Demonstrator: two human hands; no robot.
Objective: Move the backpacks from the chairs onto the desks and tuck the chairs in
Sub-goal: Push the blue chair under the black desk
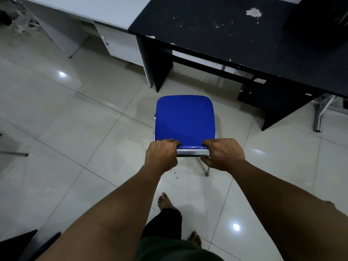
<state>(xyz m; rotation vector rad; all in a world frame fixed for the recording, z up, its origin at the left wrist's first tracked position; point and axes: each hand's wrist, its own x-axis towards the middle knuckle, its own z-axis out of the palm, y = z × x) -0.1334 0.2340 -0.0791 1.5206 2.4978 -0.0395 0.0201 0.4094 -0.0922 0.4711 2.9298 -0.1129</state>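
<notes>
Tiled floor (79, 129), hands (192, 155) gripping chair (185, 119)

Both hands (192, 153) on blue chair (185, 119) backrest

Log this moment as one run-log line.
stage: tucking chair | left hand: gripping chair back | right hand: same | seat: bare | black desk: ahead, chair still outside

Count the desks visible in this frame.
2. A white desk stands at the upper left; a black desk abuts it at the upper right, just beyond the blue chair. Others may lie outside the frame.
</notes>
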